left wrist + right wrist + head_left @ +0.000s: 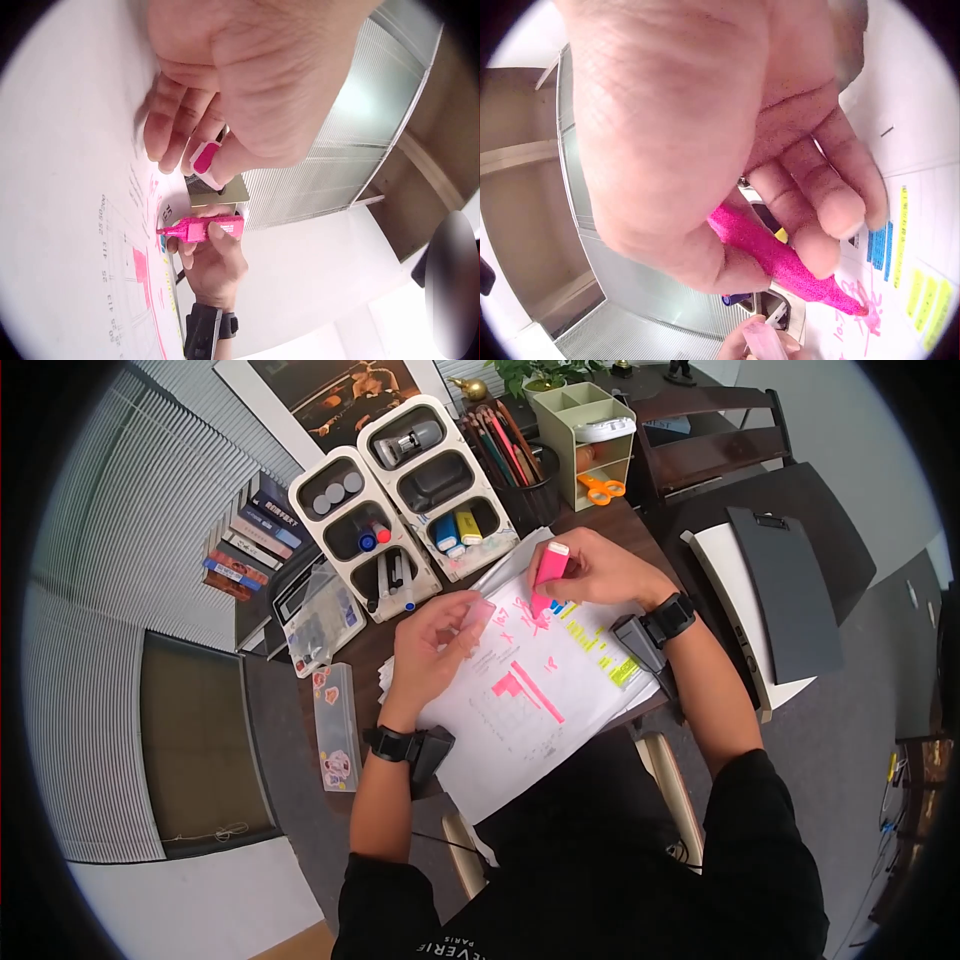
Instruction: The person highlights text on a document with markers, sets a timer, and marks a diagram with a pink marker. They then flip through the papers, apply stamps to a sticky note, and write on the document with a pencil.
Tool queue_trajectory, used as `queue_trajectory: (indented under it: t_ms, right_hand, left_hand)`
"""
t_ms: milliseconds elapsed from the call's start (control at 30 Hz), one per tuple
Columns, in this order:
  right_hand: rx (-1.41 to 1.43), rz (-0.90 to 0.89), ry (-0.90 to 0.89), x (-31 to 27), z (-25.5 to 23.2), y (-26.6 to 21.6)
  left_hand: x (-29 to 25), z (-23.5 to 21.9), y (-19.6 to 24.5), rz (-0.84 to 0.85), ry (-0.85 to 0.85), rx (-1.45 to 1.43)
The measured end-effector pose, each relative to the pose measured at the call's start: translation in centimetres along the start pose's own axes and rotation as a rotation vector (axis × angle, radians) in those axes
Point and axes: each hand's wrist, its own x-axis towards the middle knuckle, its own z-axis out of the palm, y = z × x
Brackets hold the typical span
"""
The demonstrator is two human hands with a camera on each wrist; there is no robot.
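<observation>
My right hand [604, 568] pinches an uncapped pink highlighter [551, 572] between thumb and fingers, its tip down at the paper [470, 745]. In the right wrist view the highlighter's tip [861, 307] meets a pink scribble among handwritten pink figures. My left hand [431, 650] holds the highlighter's pale pink cap [204, 159] between thumb and fingers, just over the sheet's left side. Pink bars, a printed chart and yellow and blue strokes mark the sheet.
White organizer trays [420, 490] with markers and pens stand behind the papers. A pencil holder [535, 485] and a green caddy with orange scissors [601, 489] are at the back. A clear sticker-covered case [334, 728] lies left; a black clipboard [785, 595] lies right.
</observation>
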Motion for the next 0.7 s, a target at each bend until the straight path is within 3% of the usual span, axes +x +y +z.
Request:
queue_trajectory:
  t_ms: [167,300,500,567,633,700]
  right_hand:
    - [-0.001,0.012,0.079,0.2,0.3,-0.5]
    - [0.000,-0.029,0.030,0.3,0.0,0.6]
    - [-0.088,0.062,0.101,0.2,-0.3,0.2]
    - [0.067,0.080,-0.077,-0.2,-0.1,-0.5]
    - [0.061,0.045,-0.071,0.1,0.2,0.1]
    - [-0.032,0.004,0.045,0.4,0.4,0.5]
  left_hand:
    - [0.1,-0.3,-0.2,-0.004,-0.033,0.045]
    - [0.1,-0.1,0.0,0.004,-0.023,0.026]
    - [0.1,-0.2,0.0,0.013,-0.035,0.035]
    - [0.1,0.0,0.1,0.000,-0.030,0.026]
    - [0.1,0.0,-0.1,-0.002,-0.028,0.010]
    - [0.1,-0.2,0.0,0.000,-0.029,0.036]
